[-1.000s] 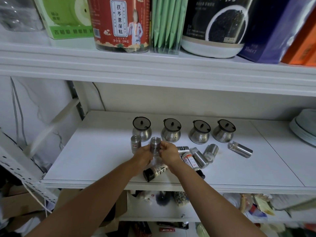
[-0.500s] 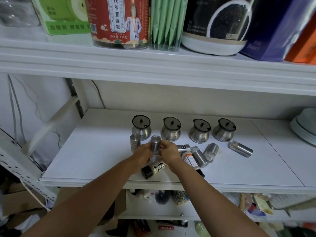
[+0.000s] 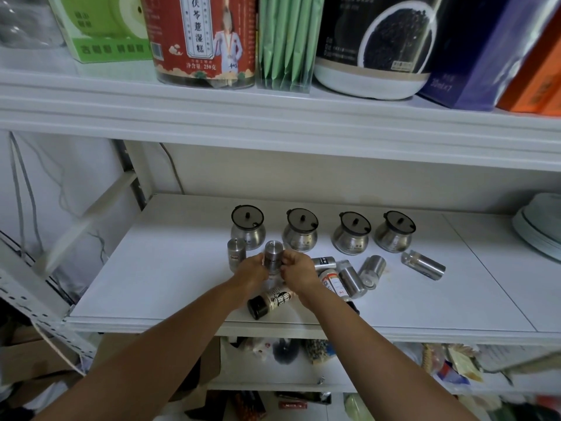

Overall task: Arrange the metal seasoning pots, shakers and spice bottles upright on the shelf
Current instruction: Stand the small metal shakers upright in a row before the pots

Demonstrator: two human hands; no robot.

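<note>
Several round metal seasoning pots (image 3: 300, 231) with dark lids stand upright in a row at the back of the white shelf (image 3: 158, 278). My left hand (image 3: 252, 272) and my right hand (image 3: 299, 270) both grip one upright metal shaker (image 3: 273, 256) from either side. Another metal shaker (image 3: 236, 253) stands upright just left of it. In front of my hands a black-capped spice bottle (image 3: 271, 300) lies on its side. To the right, several shakers (image 3: 372, 271) and a red-labelled bottle (image 3: 333, 281) lie toppled, one shaker (image 3: 423, 264) farther right.
The upper shelf (image 3: 273, 117) overhangs with boxes and a red tin (image 3: 202, 41). A stack of plates (image 3: 540, 229) sits at the right end. A slanted white brace (image 3: 91, 214) and perforated post (image 3: 27, 302) flank the left. Cluttered shelves lie below.
The held shaker stays upright between both hands in about the same spot; the view has shifted slightly downward. Nothing else on the shelf has moved.
</note>
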